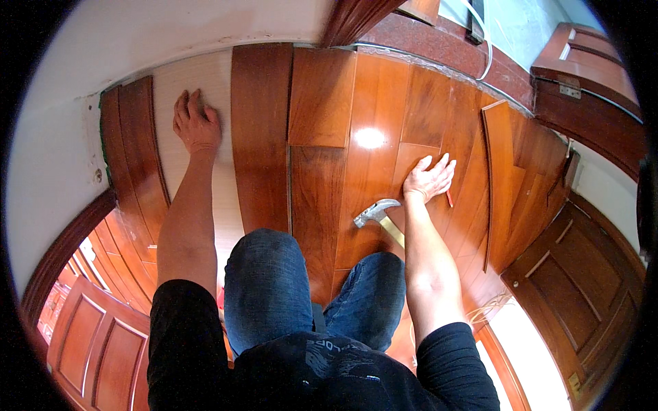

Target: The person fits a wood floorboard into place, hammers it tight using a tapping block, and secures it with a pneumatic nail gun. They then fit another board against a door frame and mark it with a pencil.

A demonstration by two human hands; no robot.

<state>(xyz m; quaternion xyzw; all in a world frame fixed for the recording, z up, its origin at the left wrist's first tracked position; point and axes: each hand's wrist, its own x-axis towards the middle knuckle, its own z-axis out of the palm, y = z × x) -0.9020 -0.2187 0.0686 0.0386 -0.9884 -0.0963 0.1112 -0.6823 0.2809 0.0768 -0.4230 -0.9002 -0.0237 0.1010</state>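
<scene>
My left hand [197,123] rests on a long cream-coloured strip [223,171] between dark reddish-brown planks. Its fingers are bent but apart, and I see nothing held in them. On the glossy wooden floor, my right hand [430,179] lies with its fingers spread and holds nothing. A thin red stick [449,198], perhaps a pencil, is close beside that palm. A claw hammer [375,212] lies left of my right forearm, its pale handle partly hidden by the arm. Just right of the cream strip runs a dark wooden plank [260,116].
A loose plank [499,157] lies over the floorboards at the right. Wooden doors stand at the lower left [96,342] and right [582,274]. A stone threshold [445,51] and a white cable [489,48] are at the far side. A white wall [62,144] borders the left.
</scene>
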